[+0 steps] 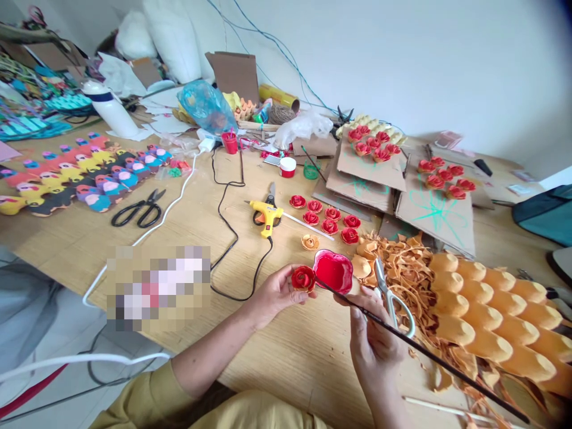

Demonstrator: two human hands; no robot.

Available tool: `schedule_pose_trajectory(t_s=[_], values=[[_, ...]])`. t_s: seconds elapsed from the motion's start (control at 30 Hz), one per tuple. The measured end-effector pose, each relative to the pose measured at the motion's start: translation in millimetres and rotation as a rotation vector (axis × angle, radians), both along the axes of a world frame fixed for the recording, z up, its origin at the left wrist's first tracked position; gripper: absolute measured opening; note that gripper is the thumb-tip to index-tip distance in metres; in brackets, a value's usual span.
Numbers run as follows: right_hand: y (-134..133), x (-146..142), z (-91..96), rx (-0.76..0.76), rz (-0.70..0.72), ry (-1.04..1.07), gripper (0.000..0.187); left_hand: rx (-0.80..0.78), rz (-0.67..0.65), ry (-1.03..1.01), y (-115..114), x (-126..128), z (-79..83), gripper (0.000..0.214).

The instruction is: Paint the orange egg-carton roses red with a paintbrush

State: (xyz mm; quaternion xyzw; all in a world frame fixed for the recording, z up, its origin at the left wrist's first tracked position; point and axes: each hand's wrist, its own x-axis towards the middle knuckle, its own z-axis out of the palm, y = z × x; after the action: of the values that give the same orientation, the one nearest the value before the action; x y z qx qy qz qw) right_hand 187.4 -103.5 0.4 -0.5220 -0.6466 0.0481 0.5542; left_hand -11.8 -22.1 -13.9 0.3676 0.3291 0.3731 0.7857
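My left hand (pixel 279 291) pinches a small red rose (pixel 303 278) that looks cut from egg-carton pulp. In my right hand (pixel 373 330) is a long dark paintbrush (pixel 429 351), its tip at the rose's right edge. Just behind the brush tip stands a pink-rimmed dish of red paint (pixel 331 271). An unpainted orange rose (pixel 310 241) lies beyond the dish, and several red roses (pixel 329 226) rest in rows behind it. White-handled scissors (pixel 388 292) lie right of the dish, beside orange carton scraps (pixel 406 268).
Orange egg trays (pixel 491 304) fill the right side. Cardboard sheets (pixel 440 214) at the back right carry more red roses. A yellow glue gun (pixel 267 215) with a black cord lies mid-table. Black scissors (pixel 137 211) and painted carton birds (pixel 80 173) lie left, near a white bottle (pixel 111 110).
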Motion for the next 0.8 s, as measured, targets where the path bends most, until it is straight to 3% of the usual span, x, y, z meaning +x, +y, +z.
schedule_pose_trajectory(t_s=[0.27, 0.53, 0.67, 0.8], values=[[1.0, -3.9, 7.4, 0.003, 0.058, -0.015, 0.020, -0.093, 0.012, -0.049, 0.0, -0.5, 1.1, 0.061], [-2.9, 0.5, 1.1, -0.038, 0.115, -0.031, 0.021, -0.084, 0.066, -0.017, 0.4, -0.2, 0.6, 0.066], [-4.2, 1.3, 0.4, -0.044, 0.122, -0.040, 0.022, -0.014, 0.104, 0.029, 0.4, 0.5, 0.3, 0.070], [-3.8, 5.8, -2.3, -0.008, 0.019, -0.029, 0.019, 0.119, 0.132, 0.136, 0.8, 0.4, 0.3, 0.068]])
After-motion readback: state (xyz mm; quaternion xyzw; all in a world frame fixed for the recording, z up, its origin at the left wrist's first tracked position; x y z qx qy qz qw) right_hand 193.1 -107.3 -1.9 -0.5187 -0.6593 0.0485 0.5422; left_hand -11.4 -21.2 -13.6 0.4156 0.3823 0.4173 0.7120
